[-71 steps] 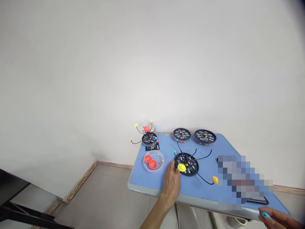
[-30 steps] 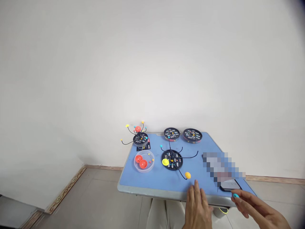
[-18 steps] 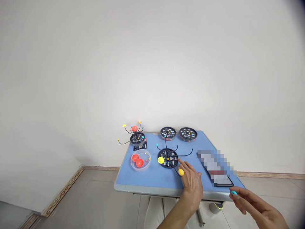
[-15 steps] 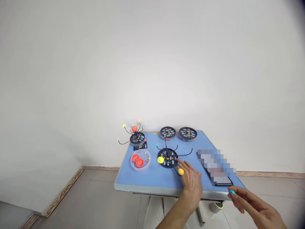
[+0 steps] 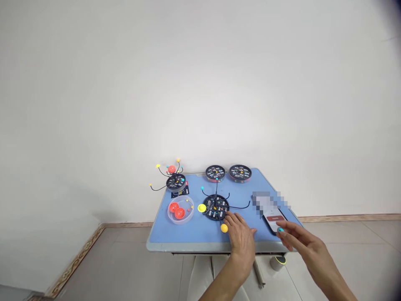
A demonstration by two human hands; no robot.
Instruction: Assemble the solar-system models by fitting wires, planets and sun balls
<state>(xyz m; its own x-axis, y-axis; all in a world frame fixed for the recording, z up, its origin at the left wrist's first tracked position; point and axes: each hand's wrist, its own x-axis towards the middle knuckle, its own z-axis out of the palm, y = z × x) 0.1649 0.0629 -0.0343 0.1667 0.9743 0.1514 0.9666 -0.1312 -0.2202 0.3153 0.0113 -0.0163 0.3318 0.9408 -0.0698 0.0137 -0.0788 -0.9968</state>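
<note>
A white wall and a tiled floor frame a blue worktop (image 5: 191, 236) with a grey edge, and the person's two bare hands reach over its near side. In the middle of the worktop lies a round black base (image 5: 216, 207) printed with small labels, with thin black wire arms (image 5: 239, 207) spreading from its centre. A yellow disc (image 5: 202, 207) sits at the end of one arm, just left of the base, and a yellow-orange ball (image 5: 224, 228) sits on another, just off the near rim. The left hand (image 5: 241, 242) is nearest this base, its spread fingers (image 5: 233, 219) apart and reaching to the rim beside the ball. The right hand (image 5: 305, 242) hovers over a smartphone (image 5: 274, 221) lying lit on the worktop, part of it hidden by a pixelated patch. A small cyan bead (image 5: 280, 230) is pinched at its fingertips, which are close together. Toward the back left, a finished wire model (image 5: 176, 182) stands on a dark card (image 5: 180, 191). Two round black tins (image 5: 215, 172) stand along the far edge. A clear plastic dish (image 5: 181, 211) holds two orange-red balls (image 5: 179, 213) and tiny beads.
</note>
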